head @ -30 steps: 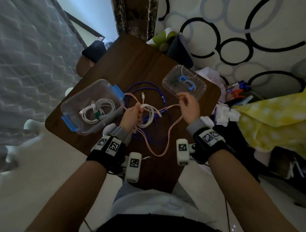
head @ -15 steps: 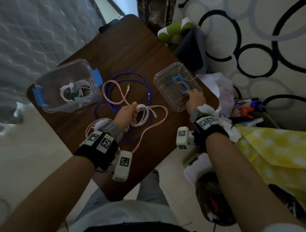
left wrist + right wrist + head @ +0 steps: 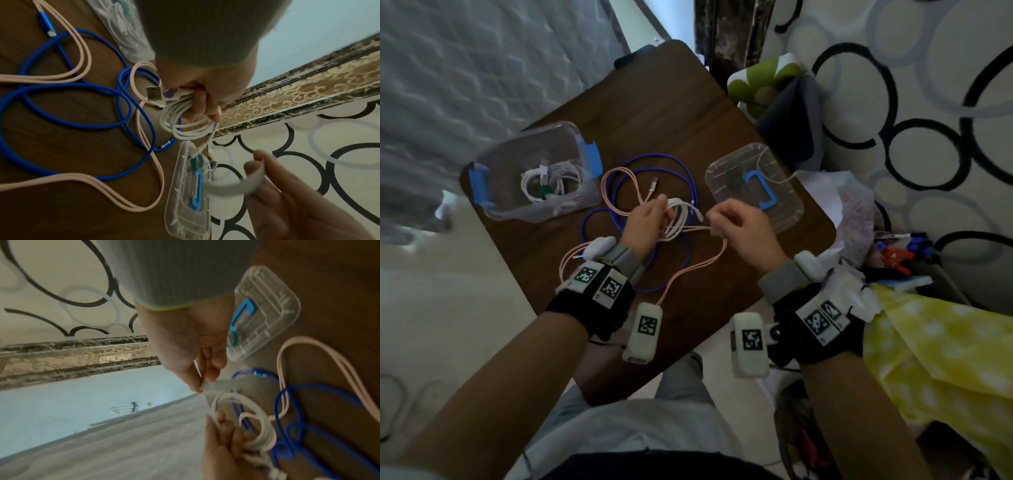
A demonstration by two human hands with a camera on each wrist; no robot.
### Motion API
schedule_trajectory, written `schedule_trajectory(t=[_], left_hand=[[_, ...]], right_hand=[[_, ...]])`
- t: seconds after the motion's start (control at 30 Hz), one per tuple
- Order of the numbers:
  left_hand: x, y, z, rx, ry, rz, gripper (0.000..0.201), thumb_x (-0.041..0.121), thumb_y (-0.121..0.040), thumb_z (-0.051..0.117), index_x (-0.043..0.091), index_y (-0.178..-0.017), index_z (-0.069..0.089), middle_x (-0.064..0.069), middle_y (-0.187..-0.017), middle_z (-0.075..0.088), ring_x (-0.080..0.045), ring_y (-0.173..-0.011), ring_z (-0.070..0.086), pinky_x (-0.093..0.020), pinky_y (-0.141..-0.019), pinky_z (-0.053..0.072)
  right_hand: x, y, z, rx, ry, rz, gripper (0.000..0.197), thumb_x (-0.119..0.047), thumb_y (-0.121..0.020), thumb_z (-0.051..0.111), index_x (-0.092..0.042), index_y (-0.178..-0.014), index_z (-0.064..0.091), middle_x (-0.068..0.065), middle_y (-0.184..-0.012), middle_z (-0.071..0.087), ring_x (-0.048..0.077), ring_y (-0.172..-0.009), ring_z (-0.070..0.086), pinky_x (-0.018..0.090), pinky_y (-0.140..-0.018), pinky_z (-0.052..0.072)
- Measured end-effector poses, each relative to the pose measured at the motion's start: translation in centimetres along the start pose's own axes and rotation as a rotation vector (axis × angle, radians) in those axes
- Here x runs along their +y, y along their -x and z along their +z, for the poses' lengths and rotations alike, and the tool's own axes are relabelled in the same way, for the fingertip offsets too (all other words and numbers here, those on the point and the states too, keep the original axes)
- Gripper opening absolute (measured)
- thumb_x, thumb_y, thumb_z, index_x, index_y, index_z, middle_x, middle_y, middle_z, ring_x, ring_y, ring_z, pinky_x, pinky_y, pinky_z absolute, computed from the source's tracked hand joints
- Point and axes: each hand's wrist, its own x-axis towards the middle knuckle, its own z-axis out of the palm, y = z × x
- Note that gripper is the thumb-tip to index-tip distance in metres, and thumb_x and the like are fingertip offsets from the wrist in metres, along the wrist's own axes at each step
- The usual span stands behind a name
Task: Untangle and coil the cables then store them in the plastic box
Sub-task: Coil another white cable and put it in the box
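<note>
My left hand [image 3: 654, 219] grips a coiled white cable [image 3: 683, 210] just above the dark wooden table [image 3: 671, 102]; its USB plug sticks out of the fist in the left wrist view [image 3: 154, 93]. Right beside the coil, my right hand [image 3: 736, 226] pinches a short white strip [image 3: 213, 386] that curves in the left wrist view [image 3: 236, 186]. A blue cable [image 3: 688, 178] and a pink cable [image 3: 616, 178] lie looped and crossed under both hands. The clear plastic box [image 3: 493, 209] with blue clips stands at the left, holding a tied white cable [image 3: 551, 181].
The box's clear lid [image 3: 791, 212] with a blue handle lies upside down at the table's right corner. Off the right edge are a yellow dotted cloth [image 3: 945, 342], crumpled white paper [image 3: 852, 291] and small coloured items [image 3: 893, 253]. A green-patterned cushion [image 3: 763, 78] sits behind.
My right hand came back from the lid to the coil, now pinching the white strip. The left hand kept its grip on the white coil.
</note>
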Motion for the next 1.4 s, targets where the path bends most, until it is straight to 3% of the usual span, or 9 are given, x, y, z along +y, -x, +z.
schedule_trajectory(t=[0.13, 0.4, 0.53, 0.67, 0.8, 0.87, 0.97, 1.2, 1.4], left_hand=[[-0.1, 0.3, 0.2, -0.168, -0.043, -0.016, 0.034, 0.031, -0.098, 0.039, 0.021, -0.075, 0.061, 0.001, -0.068, 0.054, -0.007, -0.061, 0.049, -0.021, -0.060, 0.039], [0.7, 1.8, 1.9, -0.385, -0.034, 0.024, 0.045, 0.026, -0.101, 0.029, 0.016, -0.063, 0.051, 0.009, -0.044, 0.041, 0.000, -0.037, 0.036, -0.011, -0.042, 0.033], [0.4, 2.5, 1.8, -0.526, 0.007, -0.040, 0.045, 0.035, -0.100, 0.025, 0.013, -0.082, 0.061, 0.012, -0.045, 0.038, -0.002, -0.040, 0.031, -0.016, -0.046, 0.029], [0.5, 2.6, 1.9, -0.572, -0.373, 0.246, 0.019, 0.028, -0.093, 0.050, 0.016, -0.098, 0.063, 0.006, -0.074, 0.061, 0.004, -0.064, 0.052, -0.023, -0.064, 0.042], [1.1, 2.4, 1.9, -0.571, -0.442, 0.342, 0.021, 0.023, -0.094, 0.049, 0.014, -0.107, 0.064, 0.000, -0.100, 0.064, -0.007, -0.089, 0.057, -0.026, -0.080, 0.044], [1.2, 2.3, 2.0, -0.559, -0.407, 0.353, 0.020, 0.020, -0.095, 0.047, 0.015, -0.103, 0.065, 0.007, -0.093, 0.061, 0.006, -0.080, 0.054, -0.014, -0.071, 0.041], [1.1, 2.2, 1.9, -0.508, -0.291, 0.295, 0.020, 0.017, -0.095, 0.045, 0.020, -0.087, 0.063, 0.006, -0.065, 0.049, 0.005, -0.052, 0.046, -0.010, -0.054, 0.036], [0.1, 2.0, 2.2, -0.542, -0.361, 0.207, 0.022, 0.019, -0.095, 0.048, 0.002, -0.094, 0.063, 0.009, -0.050, 0.054, 0.001, -0.045, 0.050, -0.015, -0.052, 0.041], [-0.8, 2.6, 2.6, -0.409, -0.246, 0.187, 0.017, 0.019, -0.089, 0.058, 0.007, -0.096, 0.069, 0.001, -0.076, 0.069, -0.001, -0.063, 0.065, -0.012, -0.062, 0.050]], right_hand=[[-1.2, 0.4, 1.2, -0.174, -0.285, 0.055, 0.009, -0.013, -0.093, 0.052, -0.013, -0.096, 0.060, 0.007, -0.076, 0.060, 0.008, -0.059, 0.056, 0.018, -0.051, 0.048], [-0.5, 0.1, 1.1, 0.016, -0.307, -0.060, 0.007, -0.008, -0.091, 0.055, -0.009, -0.092, 0.061, 0.002, -0.071, 0.063, 0.012, -0.054, 0.060, 0.024, -0.050, 0.051], [-1.1, 0.1, 0.4, 0.067, -0.386, 0.007, 0.007, -0.010, -0.092, 0.053, -0.008, -0.094, 0.059, 0.008, -0.079, 0.064, 0.010, -0.057, 0.064, 0.020, -0.051, 0.052], [-1.3, 0.0, -0.2, 0.086, -0.426, -0.007, 0.007, -0.009, -0.092, 0.053, -0.005, -0.095, 0.058, 0.011, -0.077, 0.065, 0.010, -0.059, 0.066, 0.018, -0.054, 0.053], [-1.3, -0.4, -0.9, 0.130, -0.453, -0.058, 0.010, -0.009, -0.092, 0.053, -0.004, -0.100, 0.058, 0.011, -0.081, 0.065, 0.008, -0.062, 0.065, 0.018, -0.058, 0.054], [-0.6, -0.6, -0.7, 0.163, -0.429, -0.028, 0.016, -0.014, -0.090, 0.057, -0.012, -0.106, 0.057, 0.009, -0.092, 0.066, 0.010, -0.073, 0.065, 0.021, -0.066, 0.054], [0.9, -0.6, -0.4, 0.080, -0.311, 0.084, 0.027, -0.030, -0.089, 0.059, -0.012, -0.108, 0.059, 0.008, -0.102, 0.065, 0.018, -0.093, 0.062, 0.031, -0.081, 0.050], [2.4, 0.7, 0.3, -0.088, -0.222, -0.097, 0.007, -0.015, -0.089, 0.059, -0.020, -0.086, 0.057, -0.001, -0.068, 0.058, 0.007, -0.063, 0.057, 0.022, -0.065, 0.048], [3.5, 0.8, 1.7, -0.043, -0.169, -0.100, 0.011, -0.017, -0.093, 0.054, -0.024, -0.084, 0.055, -0.005, -0.075, 0.057, 0.004, -0.068, 0.054, 0.023, -0.068, 0.046]])
